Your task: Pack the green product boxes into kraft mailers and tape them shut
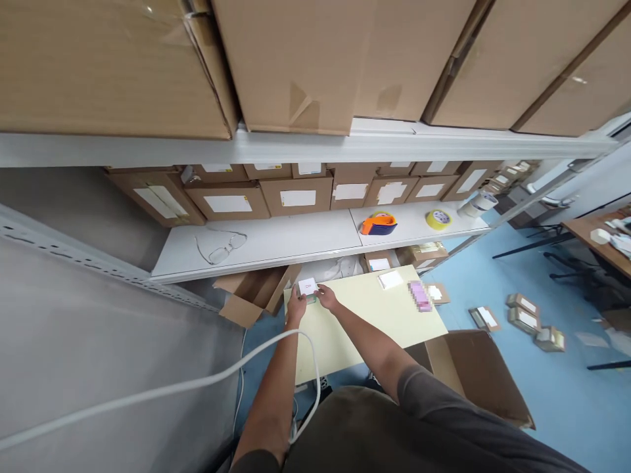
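A small white box (308,286) with reddish print on top is at the far left end of the pale yellow table (340,332). A greenish edge shows below it. My left hand (296,306) grips its left side, with the thumb along the near corner. On the opposite side, the fingers of my right hand (326,297) are closed at the box's right edge. Farther right on the table lie a flat white box (390,280) and a pink, blurred item (419,295).
Behind the table, a white shelf (305,238) carries eyeglasses (220,251), an orange tape dispenser (378,225), yellow tape (438,219) and labelled cartons (298,198). Open cartons stand at left (261,292) and right (486,374). A white cable (197,381) crosses the lower left.
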Demonstrator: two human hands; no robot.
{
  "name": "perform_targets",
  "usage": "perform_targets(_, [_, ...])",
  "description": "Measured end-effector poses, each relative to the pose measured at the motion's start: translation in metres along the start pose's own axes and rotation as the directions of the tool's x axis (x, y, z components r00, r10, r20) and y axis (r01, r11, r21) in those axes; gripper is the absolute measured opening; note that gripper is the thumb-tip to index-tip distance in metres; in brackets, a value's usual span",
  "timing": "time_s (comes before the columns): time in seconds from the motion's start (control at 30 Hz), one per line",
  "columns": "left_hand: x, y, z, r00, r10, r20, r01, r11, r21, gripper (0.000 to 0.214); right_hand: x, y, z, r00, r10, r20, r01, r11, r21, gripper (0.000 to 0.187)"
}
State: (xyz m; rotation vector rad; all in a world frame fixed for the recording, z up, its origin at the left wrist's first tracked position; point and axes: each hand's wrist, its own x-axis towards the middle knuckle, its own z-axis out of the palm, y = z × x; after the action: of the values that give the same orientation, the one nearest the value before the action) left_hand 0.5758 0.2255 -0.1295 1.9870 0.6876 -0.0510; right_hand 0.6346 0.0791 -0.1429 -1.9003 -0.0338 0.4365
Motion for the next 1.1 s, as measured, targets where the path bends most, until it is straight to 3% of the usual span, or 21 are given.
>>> perform_targets(0.1, [-0.004,0.006,-0.006,0.998,-0.01,-0.062,0.009,1.0,-0.016,0.068,-0.011,-0.006,-0.01,0.998,0.064,0.019,-0.063,0.997,-0.053,0.048])
perform_targets(0.27, [-0.004,0.018,-0.017,0.989,0.096,-0.114,-0.1,0.994,-0.036,0.053,-0.023,-0.02,-0.032,1.0,0.01,0.029,-0.008,0.997,-0.078,0.05])
perform_targets(0.43, [-0.007,0.033,-0.021,0.986,0.14,-0.095,-0.126,0.982,0.142,0.046,-0.033,-0.026,-0.07,0.999,-0.039,-0.01,0.038,0.997,-0.071,0.05])
perform_targets(0.53, [-0.012,0.043,-0.018,0.955,0.263,-0.135,-0.227,0.945,0.234,0.041,-0.042,-0.023,-0.094,0.996,-0.07,-0.046,0.067,0.996,-0.052,0.05])
perform_targets(0.87, [-0.021,0.079,0.001,0.858,0.482,-0.178,-0.405,0.848,0.343,0.048,-0.07,-0.003,-0.172,0.974,-0.089,-0.207,0.081,0.996,-0.047,0.05])
perform_targets(0.97, [-0.031,0.107,0.019,0.813,0.567,-0.133,-0.514,0.806,0.293,0.05,-0.078,0.004,-0.196,0.955,-0.135,-0.266,0.114,0.989,-0.092,0.05])
perform_targets(1.1, [-0.05,0.156,0.055,0.788,0.616,-0.021,-0.602,0.776,0.189,0.051,-0.078,0.005,-0.239,0.906,-0.246,-0.344,0.192,0.964,-0.183,0.05])
